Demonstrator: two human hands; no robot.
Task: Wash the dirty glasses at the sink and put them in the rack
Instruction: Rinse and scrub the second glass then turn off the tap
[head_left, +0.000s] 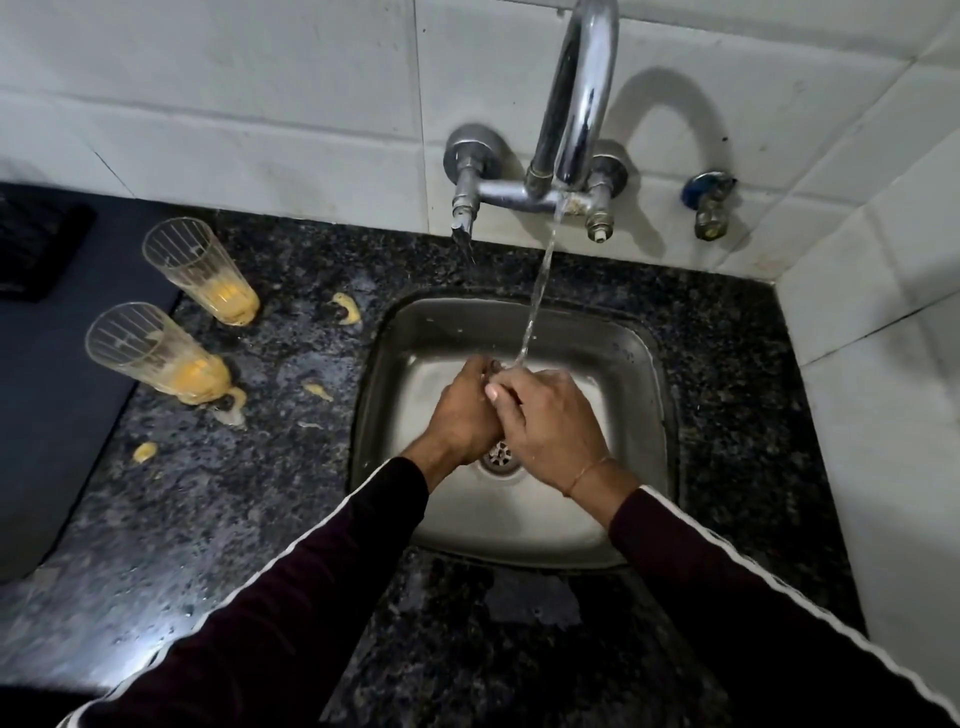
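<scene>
Granite counter (218, 519) with inset steel sink (639, 364). Both forearms reach over the basin; the left hand (462, 415) and right hand (550, 421) are pressed together, fingers curled, holding nothing, under the tap's (576, 104) stream. Two dirty glasses (156, 353) stand upright on the counter, left of the sink.

Speckled granite counter (260, 519); two dirty glasses (200, 270) (156, 353); yellow spills (347, 307).
</scene>
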